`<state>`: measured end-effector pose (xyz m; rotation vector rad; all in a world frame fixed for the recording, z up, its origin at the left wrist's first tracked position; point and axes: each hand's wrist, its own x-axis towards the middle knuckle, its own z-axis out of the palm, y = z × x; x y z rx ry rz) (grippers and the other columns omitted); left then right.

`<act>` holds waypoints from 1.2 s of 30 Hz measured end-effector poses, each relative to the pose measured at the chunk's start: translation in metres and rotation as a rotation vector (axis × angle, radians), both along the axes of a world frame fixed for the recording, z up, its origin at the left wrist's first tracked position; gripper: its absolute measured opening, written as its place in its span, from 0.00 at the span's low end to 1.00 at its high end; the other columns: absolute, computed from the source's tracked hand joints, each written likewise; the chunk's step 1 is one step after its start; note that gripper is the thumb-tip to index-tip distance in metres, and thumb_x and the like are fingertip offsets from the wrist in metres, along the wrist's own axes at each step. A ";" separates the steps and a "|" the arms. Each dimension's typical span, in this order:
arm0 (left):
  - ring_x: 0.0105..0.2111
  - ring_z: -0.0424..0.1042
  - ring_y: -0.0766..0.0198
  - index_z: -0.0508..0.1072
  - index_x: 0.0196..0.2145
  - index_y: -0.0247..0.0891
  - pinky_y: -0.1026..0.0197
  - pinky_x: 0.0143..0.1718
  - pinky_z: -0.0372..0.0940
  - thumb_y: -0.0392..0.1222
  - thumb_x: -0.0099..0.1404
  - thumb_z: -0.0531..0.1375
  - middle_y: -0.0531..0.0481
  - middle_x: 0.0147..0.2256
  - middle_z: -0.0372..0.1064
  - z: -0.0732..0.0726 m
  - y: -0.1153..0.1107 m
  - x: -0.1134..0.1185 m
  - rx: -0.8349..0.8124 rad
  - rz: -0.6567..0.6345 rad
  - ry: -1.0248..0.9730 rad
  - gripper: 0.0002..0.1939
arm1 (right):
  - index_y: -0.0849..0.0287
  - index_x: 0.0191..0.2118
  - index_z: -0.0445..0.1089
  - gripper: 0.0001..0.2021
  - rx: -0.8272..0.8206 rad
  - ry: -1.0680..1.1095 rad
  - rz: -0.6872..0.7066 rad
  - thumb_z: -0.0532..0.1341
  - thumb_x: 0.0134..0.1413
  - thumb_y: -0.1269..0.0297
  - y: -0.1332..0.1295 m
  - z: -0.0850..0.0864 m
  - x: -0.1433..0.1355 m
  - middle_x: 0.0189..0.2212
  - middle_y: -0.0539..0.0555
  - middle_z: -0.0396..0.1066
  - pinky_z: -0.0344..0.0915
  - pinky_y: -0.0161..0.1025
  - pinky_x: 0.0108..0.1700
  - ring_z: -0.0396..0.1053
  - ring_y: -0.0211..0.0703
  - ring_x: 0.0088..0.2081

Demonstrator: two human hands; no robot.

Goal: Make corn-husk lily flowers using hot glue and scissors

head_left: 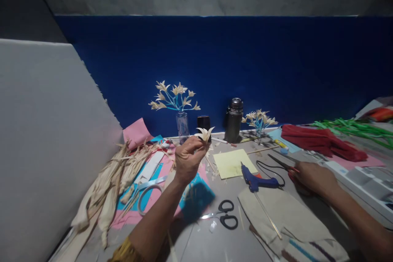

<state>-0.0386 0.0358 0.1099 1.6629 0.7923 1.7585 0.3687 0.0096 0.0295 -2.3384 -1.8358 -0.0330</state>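
Note:
My left hand (188, 159) pinches the base of a small cream flower (205, 134) with pointed petals, held up above the middle of the table. On the right, my right hand (310, 176) is closed round the red handles of a pair of scissors (281, 163), whose dark blades point left and lie apart. Between the hands are a yellow paper sheet (230, 163) and a blue glue gun (259, 182) with a stick in its rear. Black-handled scissors (227, 215) lie near the front.
Dried husks (113, 188) and pink and blue papers cover the left. Behind stand a glass vase (182, 127) of cream flowers, a dark flask (234, 120) and a smaller bunch (259, 120). Red cloth (319, 141), green strips (356, 128) and a white case (364, 184) are right.

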 end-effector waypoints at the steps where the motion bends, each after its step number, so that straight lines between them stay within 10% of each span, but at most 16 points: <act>1: 0.29 0.67 0.63 0.79 0.23 0.41 0.60 0.33 0.63 0.41 0.56 0.70 0.51 0.26 0.70 0.000 -0.002 0.002 -0.026 -0.024 -0.026 0.06 | 0.57 0.27 0.75 0.13 0.028 0.039 0.082 0.59 0.56 0.57 -0.002 0.011 -0.021 0.30 0.66 0.78 0.65 0.49 0.34 0.76 0.63 0.34; 5: 0.28 0.68 0.64 0.80 0.23 0.40 0.60 0.31 0.64 0.45 0.54 0.71 0.50 0.26 0.71 -0.005 -0.008 0.014 -0.143 -0.145 -0.093 0.08 | 0.55 0.40 0.76 0.12 0.225 0.537 0.551 0.58 0.61 0.57 -0.009 0.042 -0.129 0.41 0.59 0.79 0.70 0.41 0.38 0.76 0.49 0.37; 10: 0.30 0.73 0.60 0.83 0.27 0.42 0.58 0.33 0.68 0.45 0.55 0.71 0.47 0.28 0.75 -0.018 -0.014 0.023 -0.142 -0.190 0.011 0.06 | 0.56 0.41 0.74 0.06 0.647 0.673 0.812 0.60 0.62 0.64 -0.006 0.029 -0.214 0.36 0.57 0.77 0.69 0.37 0.29 0.72 0.41 0.28; 22: 0.35 0.76 0.58 0.82 0.37 0.42 0.57 0.39 0.69 0.36 0.66 0.61 0.44 0.33 0.79 -0.012 -0.014 0.022 0.234 -0.181 0.495 0.08 | 0.56 0.32 0.69 0.09 0.871 0.390 0.800 0.57 0.64 0.73 0.010 0.000 -0.201 0.28 0.54 0.74 0.67 0.40 0.36 0.72 0.45 0.32; 36: 0.34 0.75 0.60 0.81 0.34 0.41 0.60 0.37 0.68 0.35 0.63 0.63 0.45 0.32 0.77 -0.017 -0.009 0.020 0.090 -0.294 0.453 0.06 | 0.56 0.42 0.71 0.11 0.744 0.419 0.881 0.57 0.58 0.76 0.015 -0.009 -0.195 0.35 0.56 0.75 0.67 0.42 0.40 0.72 0.49 0.38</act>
